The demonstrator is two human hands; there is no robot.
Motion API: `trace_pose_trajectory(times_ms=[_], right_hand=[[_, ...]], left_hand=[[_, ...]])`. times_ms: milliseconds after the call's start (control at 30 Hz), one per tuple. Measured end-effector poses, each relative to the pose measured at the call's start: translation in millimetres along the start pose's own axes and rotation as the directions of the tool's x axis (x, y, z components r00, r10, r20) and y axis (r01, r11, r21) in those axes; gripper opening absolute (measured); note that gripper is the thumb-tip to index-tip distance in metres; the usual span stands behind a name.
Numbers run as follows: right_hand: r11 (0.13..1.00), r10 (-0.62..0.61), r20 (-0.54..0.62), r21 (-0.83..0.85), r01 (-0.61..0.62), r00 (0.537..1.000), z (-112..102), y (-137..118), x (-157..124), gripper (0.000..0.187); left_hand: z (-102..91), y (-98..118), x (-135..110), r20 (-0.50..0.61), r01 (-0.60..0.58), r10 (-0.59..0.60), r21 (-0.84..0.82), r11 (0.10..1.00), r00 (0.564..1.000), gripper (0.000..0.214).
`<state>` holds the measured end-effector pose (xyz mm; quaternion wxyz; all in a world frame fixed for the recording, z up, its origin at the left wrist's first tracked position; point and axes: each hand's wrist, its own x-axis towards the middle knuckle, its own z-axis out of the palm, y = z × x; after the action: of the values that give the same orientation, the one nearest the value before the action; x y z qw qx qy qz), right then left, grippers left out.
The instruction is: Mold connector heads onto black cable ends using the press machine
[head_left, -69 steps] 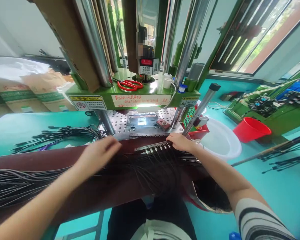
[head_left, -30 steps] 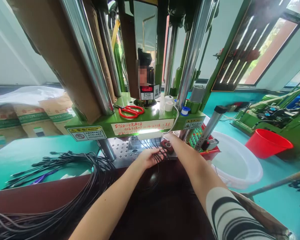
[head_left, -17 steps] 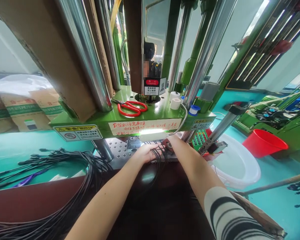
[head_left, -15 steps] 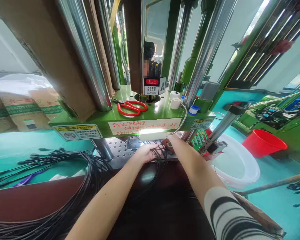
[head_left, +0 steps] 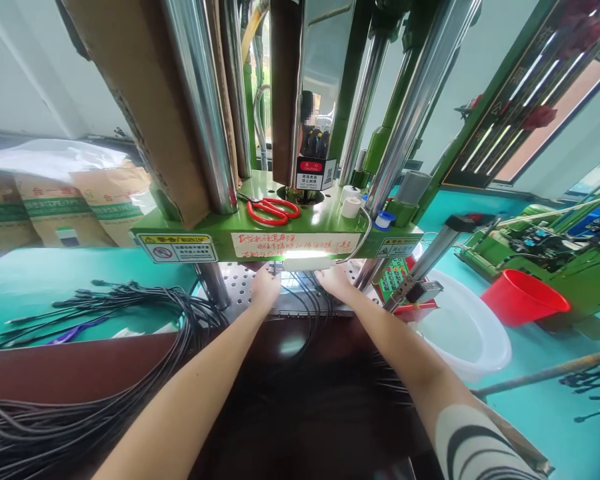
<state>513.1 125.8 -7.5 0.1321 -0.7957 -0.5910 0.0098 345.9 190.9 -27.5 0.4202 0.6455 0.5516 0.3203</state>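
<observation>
Cables in work: several thin black rubbery cables (head_left: pixel 314 303), between the 2 hands, running from under the press plate over the near metal edge and drooping down onto the dark bench.
Left hand: bare left hand (head_left: pixel 266 290), left of the cables, at the left end of the lit metal block; fingertips hidden, can't tell how far closed or what it holds.
Right hand: bare right hand (head_left: pixel 336 280), right of the cables, close by; fingers run in behind the lamp, grip can't be told.
Metal bed: silver perforated steel plate (head_left: pixel 236 283), under the hands.
Lamp: white glowing tube-shaped lamp (head_left: pixel 307 265), on the front edge of the press plate, above the cables.
Press plate: thick glossy green metal plate (head_left: pixel 224 248), over the bed.
On press plate: scissors with red loop handles (head_left: pixel 273 205), lying flat; blue-and-white round spool (head_left: pixel 384 220), right side.
Bench: dark red-brown bench top (head_left: pixel 80 363), nearest the person; large bundle of black cables (head_left: pixel 193 327) at left.
Right floor: white round plastic tub (head_left: pixel 503 347); red plastic bucket (head_left: pixel 525 300) just beyond.
</observation>
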Motion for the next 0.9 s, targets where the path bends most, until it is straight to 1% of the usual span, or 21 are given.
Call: trace_pose_trajectory(times_ms=[67, 167, 233, 333, 400, 500, 600, 733, 900], right_hand=[[0.999, 0.011, 0.011, -0.044, -0.010, 1.000, 2.5, -1.9, -0.8, 0.029], [0.995, 0.028, 0.014, -0.091, -0.026, 1.000, 5.6, -3.9, 0.4, 0.032], [0.993, 0.035, 0.015, -0.112, -0.033, 0.999, 6.2, -5.2, 0.5, 0.034], [0.991, 0.037, 0.026, -0.133, -0.033, 0.999, 2.4, -8.1, -0.6, 0.034], [0.990, 0.030, 0.031, -0.142, -0.025, 0.999, -3.2, -11.8, -1.5, 0.035], [0.988, 0.000, 0.034, -0.151, 0.005, 0.999, -11.3, -19.7, -2.7, 0.035], [0.986, -0.038, 0.048, -0.161, 0.045, 0.998, -12.8, -27.2, -2.6, 0.030], [0.985, -0.043, 0.045, -0.167, 0.050, 0.998, -3.7, -30.9, 1.9, 0.031], [0.986, -0.031, 0.029, -0.161, 0.035, 0.999, 7.3, -28.8, 9.5, 0.034]], left_hand=[[-3.8, 0.8, 0.5, 0.002, -0.082, 0.083, 0.192, 0.978, 0.997, 0.032], [-4.7, 1.1, 1.2, 0.050, -0.168, 0.162, 0.409, 0.897, 0.986, 0.027], [-3.7, 0.8, 2.5, 0.083, -0.208, 0.193, 0.506, 0.837, 0.978, 0.027], [-3.7, 3.9, 3.6, 0.104, -0.235, 0.217, 0.603, 0.762, 0.971, 0.031], [-3.9, 10.1, 2.0, 0.091, -0.239, 0.237, 0.641, 0.730, 0.967, 0.033], [-1.0, 23.0, -3.7, 0.065, -0.262, 0.295, 0.660, 0.704, 0.953, 0.036], [5.9, 31.1, -7.2, 0.084, -0.291, 0.317, 0.659, 0.693, 0.945, 0.040], [11.6, 26.2, -2.4, 0.107, -0.303, 0.312, 0.659, 0.689, 0.944, 0.031], [13.5, 11.6, 5.3, 0.108, -0.329, 0.348, 0.659, 0.676, 0.931, 0.035]])
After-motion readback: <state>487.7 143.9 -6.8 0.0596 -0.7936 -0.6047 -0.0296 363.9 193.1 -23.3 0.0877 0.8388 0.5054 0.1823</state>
